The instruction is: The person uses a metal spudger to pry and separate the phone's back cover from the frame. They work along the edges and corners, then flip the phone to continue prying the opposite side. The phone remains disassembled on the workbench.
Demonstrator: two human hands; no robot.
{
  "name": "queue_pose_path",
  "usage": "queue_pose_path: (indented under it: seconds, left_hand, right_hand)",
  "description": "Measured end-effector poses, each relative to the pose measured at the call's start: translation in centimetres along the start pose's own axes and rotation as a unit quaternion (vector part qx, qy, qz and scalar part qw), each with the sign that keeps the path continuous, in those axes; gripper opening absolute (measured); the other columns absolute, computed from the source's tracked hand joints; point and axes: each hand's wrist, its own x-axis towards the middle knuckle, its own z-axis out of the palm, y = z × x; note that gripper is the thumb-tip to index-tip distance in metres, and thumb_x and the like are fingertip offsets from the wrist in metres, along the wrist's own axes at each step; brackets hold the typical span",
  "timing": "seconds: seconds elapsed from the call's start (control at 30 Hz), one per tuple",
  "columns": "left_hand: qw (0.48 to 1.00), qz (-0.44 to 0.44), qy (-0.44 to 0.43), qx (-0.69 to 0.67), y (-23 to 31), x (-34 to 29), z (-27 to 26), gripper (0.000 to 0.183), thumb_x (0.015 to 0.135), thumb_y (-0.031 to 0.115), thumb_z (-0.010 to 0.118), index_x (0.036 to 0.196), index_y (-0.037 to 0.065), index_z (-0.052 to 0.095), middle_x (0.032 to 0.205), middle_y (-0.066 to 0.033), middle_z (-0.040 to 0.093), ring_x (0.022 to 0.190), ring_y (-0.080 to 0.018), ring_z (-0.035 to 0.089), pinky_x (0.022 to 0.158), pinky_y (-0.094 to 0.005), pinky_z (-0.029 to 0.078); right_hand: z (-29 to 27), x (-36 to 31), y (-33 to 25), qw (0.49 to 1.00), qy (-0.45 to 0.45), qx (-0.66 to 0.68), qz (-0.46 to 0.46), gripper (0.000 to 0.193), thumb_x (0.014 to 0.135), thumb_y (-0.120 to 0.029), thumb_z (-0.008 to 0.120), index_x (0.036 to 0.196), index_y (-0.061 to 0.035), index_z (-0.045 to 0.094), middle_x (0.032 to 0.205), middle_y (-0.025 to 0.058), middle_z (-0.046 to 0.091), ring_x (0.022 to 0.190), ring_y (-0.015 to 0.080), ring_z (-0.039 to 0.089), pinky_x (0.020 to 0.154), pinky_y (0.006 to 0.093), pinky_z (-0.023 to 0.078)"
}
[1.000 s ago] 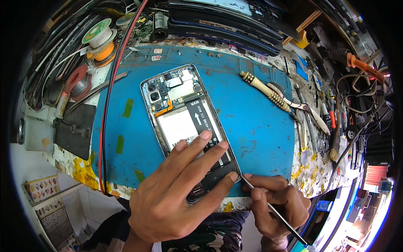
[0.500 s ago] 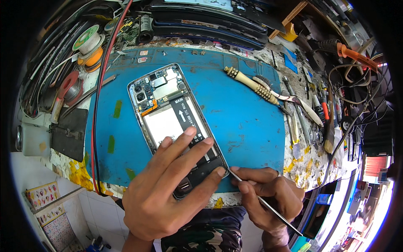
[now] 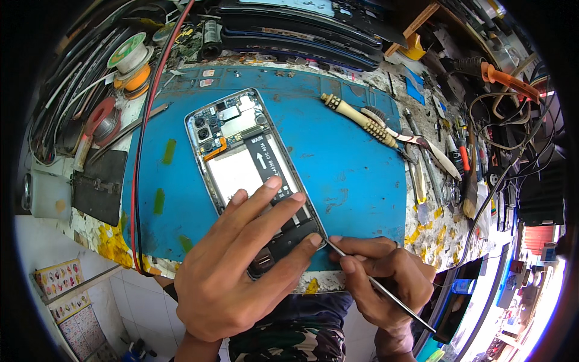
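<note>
An opened smartphone lies tilted on a blue work mat, its back cover off. Circuit board and cameras show at its far end, with a white battery below and a black strip along it. My left hand holds the phone down, fingers spread over the battery and thumb at the lower right edge. Between thumb and fingers, my right hand grips a thin metal rod-like tool. Its tip meets the phone's lower right corner, beside my left thumb. The phone's lower left part is hidden under my hand.
Right of the phone lie a beige-handled tool and a toothbrush. A soldering iron with an orange handle sits at far right. Solder spools stand at left. A red and black cable crosses the mat's left side.
The view has shifted slightly. Both hands keep nearly the same places on the phone, and the tool's tip stays at the lower right corner.
</note>
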Motion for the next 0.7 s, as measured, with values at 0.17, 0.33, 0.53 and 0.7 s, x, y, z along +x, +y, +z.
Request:
queue_pose_path:
  seconds: [0.17,0.33,0.53,0.7]
  left_hand:
    - [1.0,0.001,0.002,0.003,0.02,-0.02,0.01,0.037,0.067,0.012,0.086,0.102,0.021,0.082,0.126,-0.011,0.072,0.126,-0.0382,0.064,0.106,-0.0559,0.051]
    - [1.0,0.002,0.001,0.0,0.01,0.06,-0.15,0.035,0.067,0.012,0.086,0.101,0.021,0.082,0.126,-0.0111,0.072,0.126,-0.038,0.064,0.106,-0.0558,0.051]
    - [1.0,0.004,0.001,-0.004,-0.12,-0.08,-0.09,0.036,0.067,0.012,0.086,0.102,0.02,0.082,0.126,-0.0111,0.072,0.126,-0.0382,0.064,0.106,-0.0556,0.05]
    - [1.0,0.017,0.004,0.011,-0.13,-0.11,0.12,0.036,0.068,0.011,0.086,0.103,0.02,0.082,0.126,-0.0109,0.072,0.125,-0.038,0.064,0.107,-0.0552,0.05]
  right_hand:
    - [0.13,-0.16,0.11,1.0,0.003,-0.026,0.003,0.025,0.084,-0.001,0.082,0.072,-0.0028,0.06,0.095,0.0133,0.079,0.072,0.0197,0.076,0.06,0.0287,0.058]
    - [0.22,-0.15,-0.07,1.0,0.006,-0.018,0.015,0.024,0.084,-0.001,0.082,0.073,-0.0023,0.061,0.095,0.0133,0.079,0.071,0.0198,0.075,0.061,0.0287,0.058]
    - [0.39,0.03,-0.46,0.999,0.021,-0.023,-0.006,0.023,0.084,-0.001,0.082,0.073,-0.0016,0.062,0.093,0.0131,0.078,0.072,0.0204,0.075,0.062,0.0289,0.058]
    - [0.37,0.22,-0.6,0.998,0.003,-0.054,-0.019,0.022,0.085,0.0,0.081,0.074,-0.0012,0.062,0.096,0.0131,0.078,0.072,0.0209,0.074,0.062,0.0297,0.058]
